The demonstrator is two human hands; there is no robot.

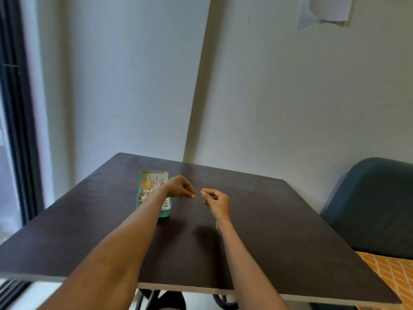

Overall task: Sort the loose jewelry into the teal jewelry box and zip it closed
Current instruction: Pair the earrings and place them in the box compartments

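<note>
Here the teal jewelry box [143,199] is lying open on the desk [257,220], at nine o'clock from the left hand [180,186]; both it and the right hand [216,201] are pinching fingertips together on something too small to tell.

I see soft daylight coming in from the window [13,130] on the left. The wall [290,97] looks pale and a bit blue. The dark table [279,231] has a dull shine at its far side. My arms drop soft shadows on it. The picture is a little fuzzy all over. Straight lines bend and lean near the edges. The small things are too blurry to make out.
</note>
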